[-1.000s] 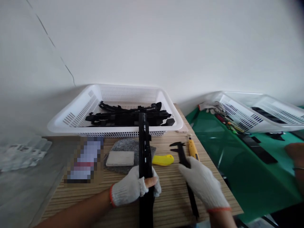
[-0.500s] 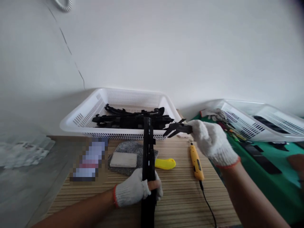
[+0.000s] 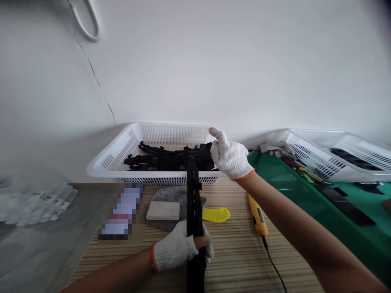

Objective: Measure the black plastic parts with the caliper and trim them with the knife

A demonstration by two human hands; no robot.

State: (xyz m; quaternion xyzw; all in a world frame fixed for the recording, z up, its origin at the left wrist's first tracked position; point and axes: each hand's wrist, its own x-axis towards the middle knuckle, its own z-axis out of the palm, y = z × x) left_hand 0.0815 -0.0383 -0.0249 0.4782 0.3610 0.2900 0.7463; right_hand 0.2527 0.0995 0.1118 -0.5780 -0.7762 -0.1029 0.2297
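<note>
So there's a wooden slatted tabletop (image 3: 232,260) with a white perforated plastic basket (image 3: 122,150) at the back, full of black plastic parts (image 3: 165,159). Left hand (image 3: 180,247), in a white knit glove, is clamped around a long black plastic bar (image 3: 193,211) pointing toward the basket. Right hand (image 3: 229,156), gloved too, sits over the basket's right rim, and I can't tell its grip. A yellow corded tool (image 3: 258,209) lies nearby.
</note>
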